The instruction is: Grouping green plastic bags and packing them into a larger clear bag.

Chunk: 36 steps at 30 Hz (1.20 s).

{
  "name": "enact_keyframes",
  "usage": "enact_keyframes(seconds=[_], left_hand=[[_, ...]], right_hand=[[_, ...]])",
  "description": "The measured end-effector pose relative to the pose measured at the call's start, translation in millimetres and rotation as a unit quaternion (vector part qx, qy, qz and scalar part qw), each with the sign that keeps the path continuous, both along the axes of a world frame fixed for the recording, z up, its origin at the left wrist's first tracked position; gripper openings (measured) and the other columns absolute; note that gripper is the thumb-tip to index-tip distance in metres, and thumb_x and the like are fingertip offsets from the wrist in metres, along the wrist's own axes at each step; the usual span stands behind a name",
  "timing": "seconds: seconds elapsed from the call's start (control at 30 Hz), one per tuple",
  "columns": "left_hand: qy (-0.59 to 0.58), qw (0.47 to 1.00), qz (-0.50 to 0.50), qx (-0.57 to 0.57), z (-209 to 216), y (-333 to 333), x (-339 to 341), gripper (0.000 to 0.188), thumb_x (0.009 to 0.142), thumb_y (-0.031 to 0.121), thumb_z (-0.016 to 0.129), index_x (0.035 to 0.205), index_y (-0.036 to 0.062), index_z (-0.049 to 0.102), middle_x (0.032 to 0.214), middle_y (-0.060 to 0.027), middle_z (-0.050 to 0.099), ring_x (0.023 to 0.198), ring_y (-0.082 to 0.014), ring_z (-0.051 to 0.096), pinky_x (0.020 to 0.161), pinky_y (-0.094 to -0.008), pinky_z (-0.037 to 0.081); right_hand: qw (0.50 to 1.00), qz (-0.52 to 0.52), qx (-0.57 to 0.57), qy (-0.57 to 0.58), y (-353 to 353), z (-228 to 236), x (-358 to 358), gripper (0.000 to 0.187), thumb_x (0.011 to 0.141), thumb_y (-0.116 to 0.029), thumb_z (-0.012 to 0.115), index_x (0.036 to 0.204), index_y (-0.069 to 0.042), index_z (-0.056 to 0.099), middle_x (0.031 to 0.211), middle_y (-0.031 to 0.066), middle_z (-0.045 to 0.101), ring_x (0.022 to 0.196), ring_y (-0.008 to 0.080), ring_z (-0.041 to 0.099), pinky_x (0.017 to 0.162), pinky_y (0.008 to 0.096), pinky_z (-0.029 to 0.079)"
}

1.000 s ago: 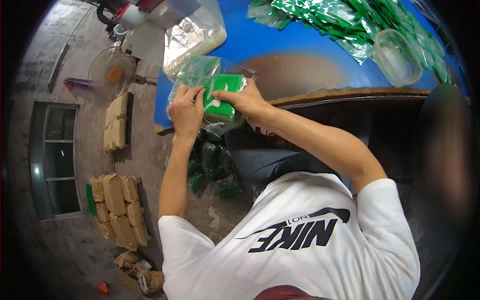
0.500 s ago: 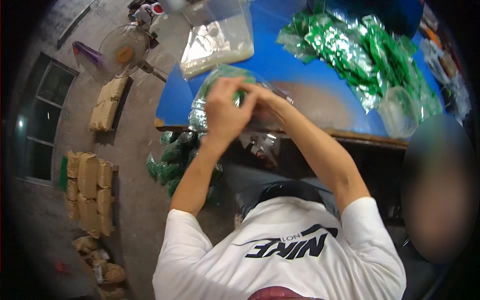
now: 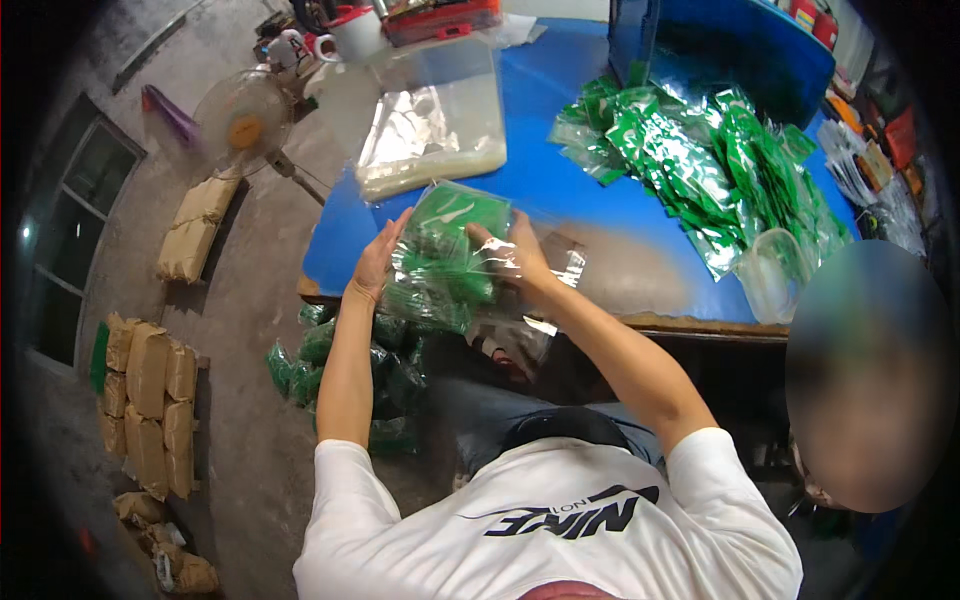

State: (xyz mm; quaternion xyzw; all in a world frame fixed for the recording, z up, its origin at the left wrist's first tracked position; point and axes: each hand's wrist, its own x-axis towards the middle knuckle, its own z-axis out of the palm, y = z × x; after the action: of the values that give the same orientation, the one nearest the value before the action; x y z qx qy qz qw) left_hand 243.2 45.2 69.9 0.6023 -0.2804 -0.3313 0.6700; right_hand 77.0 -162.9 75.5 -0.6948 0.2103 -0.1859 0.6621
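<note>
A clear plastic bag filled with flat green packets is between my hands at the table's front edge. My left hand grips its left side, the fingers partly behind the film. On the right side, my right hand holds the bag, with fingers over the film and the thumb side toward the green packets. Loose film sticks out to the right, past my right hand. Just beyond the bag lies a stack of clear, empty-looking bags.
A large heap of green packets covers the right of the blue table; a clear plastic tub stands nearby. Filled green bags lie on the floor below. A fan and brown parcels are at left. A person sits at right.
My hands were close together over the bag's top. Now they are apart on its two sides, and the green packets show between them. The view has shifted slightly.
</note>
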Motion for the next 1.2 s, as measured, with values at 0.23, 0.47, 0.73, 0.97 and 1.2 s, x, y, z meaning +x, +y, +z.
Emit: enact_keyframes(seconds=[0.23, 0.47, 0.73, 0.97, 1.2], left_hand=[[0.123, 0.989, 0.006, -0.081, 9, -56, -31, 0.068, 0.107, 0.045, 0.032, 0.154, -0.0032, 0.021, 0.162, -0.0143, 0.022, 0.149, -0.0258, 0.022, 0.121, -0.0358, 0.017], [0.153, 0.978, -0.088, -0.109, 9, -81, -40, 0.074, 0.105, 0.044, 0.041, 0.157, 0.0013, 0.01, 0.164, -0.0115, 0.015, 0.15, -0.0254, 0.018, 0.122, -0.0373, 0.016], [0.05, 0.991, -0.121, -0.003, 27, -83, -65, 0.09, 0.094, 0.039, 0.061, 0.159, 0.0064, 0.007, 0.166, -0.0127, 0.009, 0.152, -0.0242, 0.013, 0.122, -0.0369, 0.016], [-0.071, 0.982, -0.162, 0.069, 31, -91, -67, 0.112, 0.075, 0.025, 0.082, 0.159, 0.0058, 0.011, 0.162, -0.0153, 0.021, 0.148, -0.0248, 0.025, 0.119, -0.0344, 0.02], [-0.091, 0.98, -0.15, 0.091, 33, -94, -78, 0.113, 0.068, 0.007, 0.084, 0.159, 0.0077, 0.016, 0.157, -0.0123, 0.032, 0.142, -0.0239, 0.035, 0.117, -0.0341, 0.026]], right_hand=[[0.998, -0.041, 0.007, 0.047, -22, 7, -23, 0.092, 0.089, -0.045, 0.068, 0.146, 0.011, 0.024, 0.135, 0.037, 0.049, 0.13, 0.0434, 0.049, 0.108, 0.0434, 0.039], [0.999, -0.034, 0.016, 0.002, -38, -6, -50, 0.087, 0.091, -0.025, 0.07, 0.152, 0.005, 0.015, 0.13, 0.0364, 0.053, 0.114, 0.0429, 0.061, 0.095, 0.0459, 0.05], [0.997, 0.061, -0.04, -0.033, -16, 0, -110, 0.094, 0.085, -0.007, 0.067, 0.155, 0.003, 0.005, 0.097, 0.0167, 0.071, 0.074, 0.0211, 0.068, 0.068, 0.0323, 0.054], [0.998, -0.05, 0.025, 0.011, -70, -19, -90, 0.04, 0.094, -0.032, 0.063, 0.083, 0.006, 0.07, 0.062, 0.011, 0.064, 0.058, 0.0157, 0.062, 0.052, 0.0334, 0.048], [0.997, -0.011, 0.059, 0.048, -85, -13, -71, 0.031, 0.079, -0.022, 0.067, 0.06, 0.001, 0.063, 0.057, 0.0053, 0.056, 0.054, 0.0131, 0.051, 0.051, 0.0337, 0.043]])
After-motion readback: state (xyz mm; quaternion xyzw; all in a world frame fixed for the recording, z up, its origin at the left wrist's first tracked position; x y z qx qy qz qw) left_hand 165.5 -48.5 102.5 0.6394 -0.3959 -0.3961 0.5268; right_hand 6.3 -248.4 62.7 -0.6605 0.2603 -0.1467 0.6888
